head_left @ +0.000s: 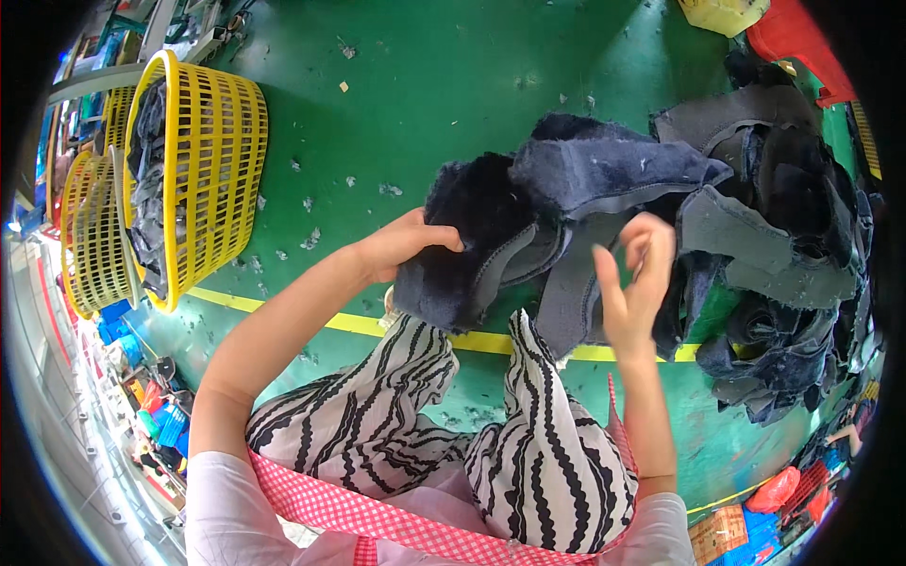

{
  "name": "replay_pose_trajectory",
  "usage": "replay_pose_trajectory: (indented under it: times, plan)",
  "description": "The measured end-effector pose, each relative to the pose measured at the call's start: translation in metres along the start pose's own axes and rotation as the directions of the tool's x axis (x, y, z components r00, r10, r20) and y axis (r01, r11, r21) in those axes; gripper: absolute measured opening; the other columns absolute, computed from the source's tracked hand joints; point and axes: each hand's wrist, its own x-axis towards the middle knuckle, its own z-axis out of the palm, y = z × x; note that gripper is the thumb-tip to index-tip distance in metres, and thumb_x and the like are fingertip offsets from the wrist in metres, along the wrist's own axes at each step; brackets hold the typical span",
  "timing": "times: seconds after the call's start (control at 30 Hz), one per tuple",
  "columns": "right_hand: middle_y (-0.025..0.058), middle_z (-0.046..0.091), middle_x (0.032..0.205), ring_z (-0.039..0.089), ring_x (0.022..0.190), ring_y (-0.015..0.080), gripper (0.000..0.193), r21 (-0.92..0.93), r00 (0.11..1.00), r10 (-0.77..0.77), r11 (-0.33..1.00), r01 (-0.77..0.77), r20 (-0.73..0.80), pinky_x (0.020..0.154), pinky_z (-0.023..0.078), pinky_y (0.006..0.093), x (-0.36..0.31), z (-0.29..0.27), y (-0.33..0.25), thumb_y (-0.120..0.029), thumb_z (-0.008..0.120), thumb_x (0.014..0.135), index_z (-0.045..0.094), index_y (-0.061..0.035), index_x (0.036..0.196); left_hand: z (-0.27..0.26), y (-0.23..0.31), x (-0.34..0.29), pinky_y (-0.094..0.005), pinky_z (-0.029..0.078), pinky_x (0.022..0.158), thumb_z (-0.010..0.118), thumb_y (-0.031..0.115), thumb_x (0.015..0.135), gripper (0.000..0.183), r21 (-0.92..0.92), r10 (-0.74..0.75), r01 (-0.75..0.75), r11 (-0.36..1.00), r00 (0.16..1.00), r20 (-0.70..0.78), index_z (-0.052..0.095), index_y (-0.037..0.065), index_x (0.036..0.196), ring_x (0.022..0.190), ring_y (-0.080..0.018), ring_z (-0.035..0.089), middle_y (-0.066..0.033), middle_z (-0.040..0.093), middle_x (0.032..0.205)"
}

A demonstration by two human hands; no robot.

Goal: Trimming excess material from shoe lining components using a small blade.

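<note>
My left hand [408, 247] grips the left edge of a dark navy plush fabric piece [477, 212], thumb on top and the other fingers hidden beneath it. More curved pieces with grey backing lie stacked against its right side. My right hand [639, 278] is raised over the grey fabric pieces [571, 283], slightly blurred, with thumb and fingers apart and nothing visible between them. Behind it, a plush strip [618, 174] with a stitched edge lies across the stack. To the right, a large heap of similar dark fabric pieces [802, 208] spreads over the floor.
On the left a yellow plastic basket [215, 174] holds dark fabric, with another yellow basket [90, 236] beside it. A red plastic object [802, 42] and a pale yellow container [722, 14] stand at the far right. Lint scraps dot the green floor [377, 104], crossed by a yellow line.
</note>
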Motion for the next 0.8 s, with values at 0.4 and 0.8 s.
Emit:
replay_pose_trajectory:
  times: [0.4,0.8]
  plan:
    - [0.0095,0.061,0.091,0.052,0.086,0.0261,0.032,-0.039,0.977,-0.134,0.991,0.129,-0.168,0.072,0.039,0.0285,0.061,0.008,0.05,0.016,0.045,0.057,0.055,0.001,0.083,-0.03,0.027,-0.007,-0.0359,0.048,0.089,0.057,0.017,0.078,0.04,0.145,-0.149,0.16,0.976,0.985,-0.084,0.057,-0.002,0.114,0.096,-0.021,0.061,-0.0123,0.063,0.105]
    - [0.0052,0.051,0.078,0.045,0.062,0.0121,0.023,0.537,0.675,0.338,0.42,-0.732,0.656,0.052,0.038,0.0246,-0.021,0.004,-0.027,-0.026,0.042,0.093,0.04,-0.0076,0.079,0.022,0.014,0.018,-0.0349,0.051,0.087,0.063,0.011,0.077,0.053,0.087,-0.034,0.023,0.996,0.991,0.127,0.043,0.002,0.126,0.099,-0.0179,0.06,-0.0098,0.059,0.112]
